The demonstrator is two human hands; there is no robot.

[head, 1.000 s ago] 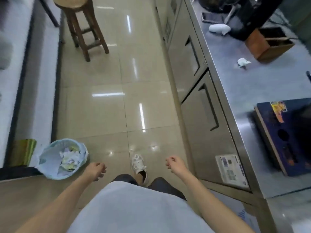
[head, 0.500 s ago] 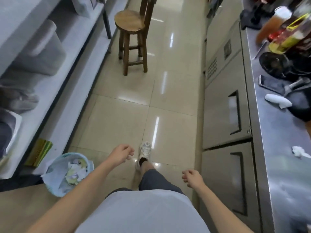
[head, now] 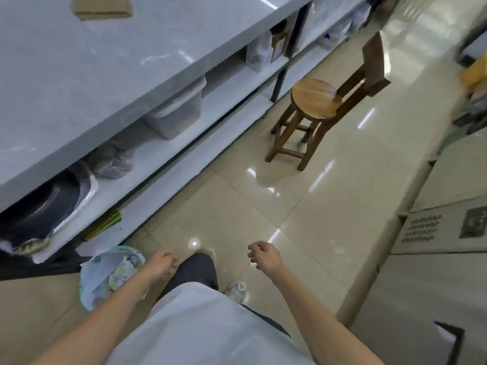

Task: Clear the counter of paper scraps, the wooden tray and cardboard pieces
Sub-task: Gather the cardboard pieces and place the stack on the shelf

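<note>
A brown cardboard piece [head: 102, 7] lies on the white counter [head: 79, 61] at the upper left. A light blue bin [head: 87, 291] stands on the floor at the lower left, with crumpled paper scraps [head: 122, 270] inside it. My left hand [head: 162, 264] hangs just right of the bin, fingers curled in and holding nothing. My right hand [head: 263, 256] hangs over the tiled floor, also loosely curled and empty. No wooden tray shows in this view.
A wooden stool [head: 315, 97] stands in the aisle ahead. White shelves under the counter hold a clear storage box [head: 179, 114] and a dark tray [head: 44, 206]. Steel cabinet fronts [head: 434, 259] line the right side.
The view has swung left, away from the steel counter toward the white counter and shelves. Both hands stay empty and low; the bin now sits close beside my left hand.
</note>
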